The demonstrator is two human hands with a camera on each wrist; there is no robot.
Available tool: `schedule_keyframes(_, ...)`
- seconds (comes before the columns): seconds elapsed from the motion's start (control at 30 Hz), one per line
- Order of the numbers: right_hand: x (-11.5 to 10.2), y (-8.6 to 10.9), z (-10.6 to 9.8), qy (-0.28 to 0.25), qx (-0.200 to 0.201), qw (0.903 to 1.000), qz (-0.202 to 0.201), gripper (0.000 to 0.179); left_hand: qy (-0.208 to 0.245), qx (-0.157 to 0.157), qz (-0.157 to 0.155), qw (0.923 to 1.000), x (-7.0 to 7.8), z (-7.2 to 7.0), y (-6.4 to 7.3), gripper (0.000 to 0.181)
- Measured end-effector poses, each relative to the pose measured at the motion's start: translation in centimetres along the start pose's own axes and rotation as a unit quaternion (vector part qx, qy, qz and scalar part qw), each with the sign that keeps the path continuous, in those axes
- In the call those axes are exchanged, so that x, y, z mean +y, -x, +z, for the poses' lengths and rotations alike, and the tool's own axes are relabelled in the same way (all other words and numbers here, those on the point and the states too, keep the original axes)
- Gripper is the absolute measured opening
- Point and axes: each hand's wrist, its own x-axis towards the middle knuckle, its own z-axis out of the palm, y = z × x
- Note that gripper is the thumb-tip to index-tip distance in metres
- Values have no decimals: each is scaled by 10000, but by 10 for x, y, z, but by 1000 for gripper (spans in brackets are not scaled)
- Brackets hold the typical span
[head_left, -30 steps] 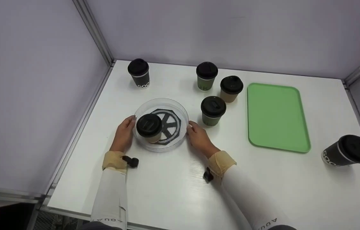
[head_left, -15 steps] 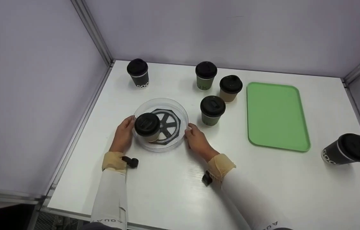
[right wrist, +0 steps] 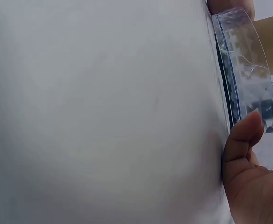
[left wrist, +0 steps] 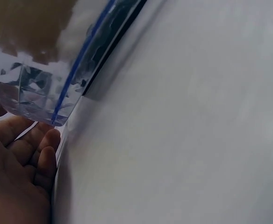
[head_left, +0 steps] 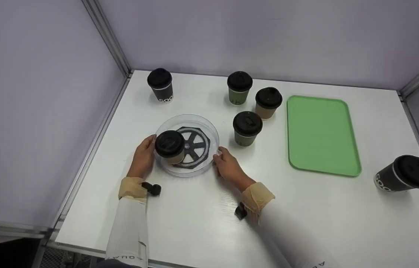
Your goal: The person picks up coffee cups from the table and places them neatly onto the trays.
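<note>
Both bare hands work the rim of a clear round dish [head_left: 209, 129] on the bench [head_left: 194, 216]: the left hand [head_left: 144, 158] at 9 o'clock, its thumb and curled fingers pinching the wall, the right hand [head_left: 230, 167] just short of 4 o'clock, with the wall between finger and thumb. A second ago the right sat nearer 3 o'clock; it has come round clockwise, and the lidded cup [head_left: 171, 147] standing upright inside the dish has edged the same way, to between 8 and 9 o'clock. That suggests the dish is being turned clockwise in small steps, the cup riding along untouched. An olive cup [head_left: 247, 128] stands near the right hand, between the dish's 2 and 3 o'clock; a green tray [head_left: 322, 137] lies well apart at 3 o'clock.
</note>
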Motion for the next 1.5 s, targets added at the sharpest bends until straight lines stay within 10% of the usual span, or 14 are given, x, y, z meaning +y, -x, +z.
schedule_keyframes(0.9, -6, -27, -33, 531, 548, 9961, -451, 49, -90, -99, 168, 9998, 10, 9, -4, 55)
schedule_keyframes(1.5, -1, -26, -21, 488, 438, 9939, -883, 39, -132, 1, 16, 9999, 1, 0, 2, 58)
